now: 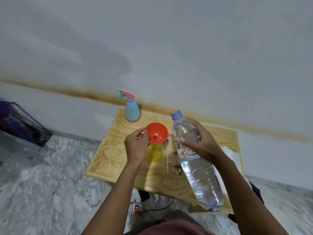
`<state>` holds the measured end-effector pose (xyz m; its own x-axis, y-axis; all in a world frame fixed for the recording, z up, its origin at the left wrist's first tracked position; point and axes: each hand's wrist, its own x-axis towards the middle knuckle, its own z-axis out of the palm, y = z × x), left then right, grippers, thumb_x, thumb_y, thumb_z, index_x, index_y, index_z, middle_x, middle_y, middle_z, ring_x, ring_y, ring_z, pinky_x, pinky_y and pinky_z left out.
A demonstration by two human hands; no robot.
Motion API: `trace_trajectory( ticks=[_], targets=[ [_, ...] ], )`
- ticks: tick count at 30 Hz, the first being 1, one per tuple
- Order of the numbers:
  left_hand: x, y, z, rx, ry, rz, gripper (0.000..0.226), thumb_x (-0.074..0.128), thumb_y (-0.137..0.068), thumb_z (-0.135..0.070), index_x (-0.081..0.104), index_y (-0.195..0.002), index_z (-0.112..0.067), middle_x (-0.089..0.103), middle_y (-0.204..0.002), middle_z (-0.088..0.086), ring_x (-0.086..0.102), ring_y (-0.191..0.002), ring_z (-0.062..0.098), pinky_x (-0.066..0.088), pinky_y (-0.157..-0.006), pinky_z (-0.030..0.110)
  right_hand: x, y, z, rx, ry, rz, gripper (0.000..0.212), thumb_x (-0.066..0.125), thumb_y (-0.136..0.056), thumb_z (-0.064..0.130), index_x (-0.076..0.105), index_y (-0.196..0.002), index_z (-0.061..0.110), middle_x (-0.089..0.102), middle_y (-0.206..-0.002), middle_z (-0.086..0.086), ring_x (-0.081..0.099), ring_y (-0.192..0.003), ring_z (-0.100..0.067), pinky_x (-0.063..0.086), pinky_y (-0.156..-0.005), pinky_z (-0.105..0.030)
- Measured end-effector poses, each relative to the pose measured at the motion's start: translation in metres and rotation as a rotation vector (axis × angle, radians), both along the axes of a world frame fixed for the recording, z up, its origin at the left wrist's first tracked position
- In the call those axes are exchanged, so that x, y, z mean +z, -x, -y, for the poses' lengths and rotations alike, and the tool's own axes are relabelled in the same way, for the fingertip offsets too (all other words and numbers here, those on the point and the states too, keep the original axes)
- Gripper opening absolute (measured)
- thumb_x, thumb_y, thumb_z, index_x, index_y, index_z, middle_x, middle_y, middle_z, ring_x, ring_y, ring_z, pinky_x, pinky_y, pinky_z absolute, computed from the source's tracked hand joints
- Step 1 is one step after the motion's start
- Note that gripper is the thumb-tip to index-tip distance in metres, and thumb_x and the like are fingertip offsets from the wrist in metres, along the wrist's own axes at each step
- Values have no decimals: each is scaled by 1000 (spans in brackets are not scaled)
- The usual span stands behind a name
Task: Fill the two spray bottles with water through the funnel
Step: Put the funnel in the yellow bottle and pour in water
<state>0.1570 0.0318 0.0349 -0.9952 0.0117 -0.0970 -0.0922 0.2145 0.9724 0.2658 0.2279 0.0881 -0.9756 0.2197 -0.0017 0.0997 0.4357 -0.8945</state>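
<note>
Left hand [136,145] pinching orange funnel [156,132] atop yellow bottle [155,152], right hand [201,143] gripping water bottle [198,172]

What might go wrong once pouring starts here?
Right hand alone grips the big open water bottle; a gush could overflow the funnel. Left hand only pinches the funnel's edge on the yellow spray bottle; it may tip. Spills could reach the lit power strip under the table.
</note>
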Motion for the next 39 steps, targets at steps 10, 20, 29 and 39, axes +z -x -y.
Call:
trace_trajectory(
  ticks=[10,20,29,39],
  targets=[
    [-6,4,2,-25,-28,-4,26,64,-94,-17,72,-118,-10,62,-77,-4,69,-65,32,61,-61,34,-17,-2,11,40,49,97,68,74,-75,60,47,-135,44,63,-126,14,66,-109,-9,57,-83,-36],
    [-11,6,3,-33,-32,15,28,64,-95,-18,71,-121,-10,68,-83,5,66,-56,22,55,-53,22,-15,-3,19,49,103,140,50,74,-83,42,52,-127,40,69,-113,7,70,-95,-8,60,-70,-30],
    [-11,6,3,-35,-49,30,29,64,-95,-18,70,-123,-10,64,-74,-1,63,-53,18,57,-56,26,-18,2,19,88,79,229,58,71,-78,56,55,-129,35,71,-104,11,71,-90,-8,54,-72,-28],
    [-10,8,4,-31,-52,32,28,64,-95,-18,71,-122,-10,62,-68,-3,62,-53,18,52,-52,20,-13,5,19,120,61,284,51,69,-87,48,55,-131,25,70,-111,5,70,-95,-10,58,-81,-32]
  ],
)
